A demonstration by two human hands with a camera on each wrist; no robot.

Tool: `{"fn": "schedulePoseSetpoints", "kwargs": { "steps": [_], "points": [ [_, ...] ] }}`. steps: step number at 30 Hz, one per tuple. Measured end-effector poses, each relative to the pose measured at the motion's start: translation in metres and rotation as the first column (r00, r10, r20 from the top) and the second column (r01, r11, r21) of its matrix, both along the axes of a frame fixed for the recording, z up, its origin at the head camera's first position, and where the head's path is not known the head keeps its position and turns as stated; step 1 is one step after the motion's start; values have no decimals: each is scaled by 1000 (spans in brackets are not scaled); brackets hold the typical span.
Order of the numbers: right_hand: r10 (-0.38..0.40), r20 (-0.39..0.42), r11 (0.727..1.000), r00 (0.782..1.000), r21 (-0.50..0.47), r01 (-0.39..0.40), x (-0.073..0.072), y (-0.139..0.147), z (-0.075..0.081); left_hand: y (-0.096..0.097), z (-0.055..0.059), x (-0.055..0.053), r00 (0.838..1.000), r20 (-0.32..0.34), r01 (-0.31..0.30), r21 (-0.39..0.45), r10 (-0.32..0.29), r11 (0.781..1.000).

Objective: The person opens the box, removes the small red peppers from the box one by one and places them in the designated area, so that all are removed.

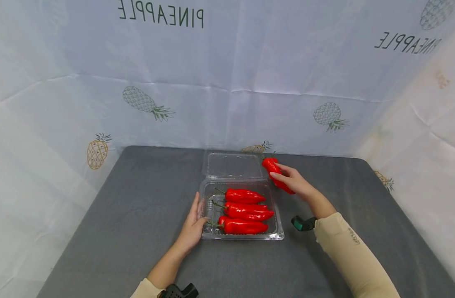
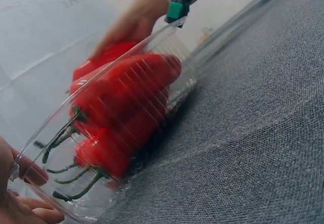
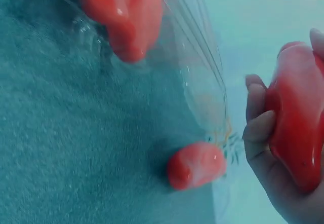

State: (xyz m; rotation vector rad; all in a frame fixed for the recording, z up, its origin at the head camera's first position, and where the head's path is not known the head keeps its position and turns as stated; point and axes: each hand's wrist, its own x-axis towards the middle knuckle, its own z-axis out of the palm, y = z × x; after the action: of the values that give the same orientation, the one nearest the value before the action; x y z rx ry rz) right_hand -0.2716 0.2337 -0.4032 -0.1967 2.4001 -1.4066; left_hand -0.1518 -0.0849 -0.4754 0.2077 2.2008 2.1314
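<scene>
Peppers, three red ones, lie side by side in the clear container, their green stems toward its left wall and their tips toward its right. I see the container standing on the dark grey table, with its hinged lid folded back toward the pale backdrop with its printed pineapples and lettering. Left hand is at the container's left side: I read its fingers as laid along the outer wall with the thumb at the rim, a narrow grip on the plastic edge. Over to the right, just beside the lid, right hand has its fingers and thumb curled round another pepper; from the right wrist I can make out the grip on its glossy body, though one side runs out of view. One more, a loose pepper, rests on the table near the lid, apart from the held one in that view; from the head the two reds overlap, and I cannot tell where one ends. Both forearms wear beige sleeves, and I can see a black wrist device with a green patch below the right wrist.
</scene>
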Motion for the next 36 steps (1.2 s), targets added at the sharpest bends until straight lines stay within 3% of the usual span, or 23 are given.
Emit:
{"fn": "schedulePoseSetpoints", "kwargs": {
  "steps": [9, 14, 22, 36],
  "points": [
    [-213, 60, 977, 975, -14, 214, -16, 23, -12, -1, -2, 4, 995, -104, 8, 23, -5, 1000],
    [-307, 85, 951, 948, -14, 309, -24, 31, -15, 0, -1, 2, 1000, -27, -1, 14, 2, 1000],
    [-359, 95, 932, 928, -24, 363, -32, 43, -21, 0, 1, 0, 1000, 15, 1, 0, -1, 1000],
    [-426, 61, 899, 903, -78, 430, -43, 43, -36, -1, 0, -1, 1000, -2, 2, 3, -2, 1000]
  ]
}}
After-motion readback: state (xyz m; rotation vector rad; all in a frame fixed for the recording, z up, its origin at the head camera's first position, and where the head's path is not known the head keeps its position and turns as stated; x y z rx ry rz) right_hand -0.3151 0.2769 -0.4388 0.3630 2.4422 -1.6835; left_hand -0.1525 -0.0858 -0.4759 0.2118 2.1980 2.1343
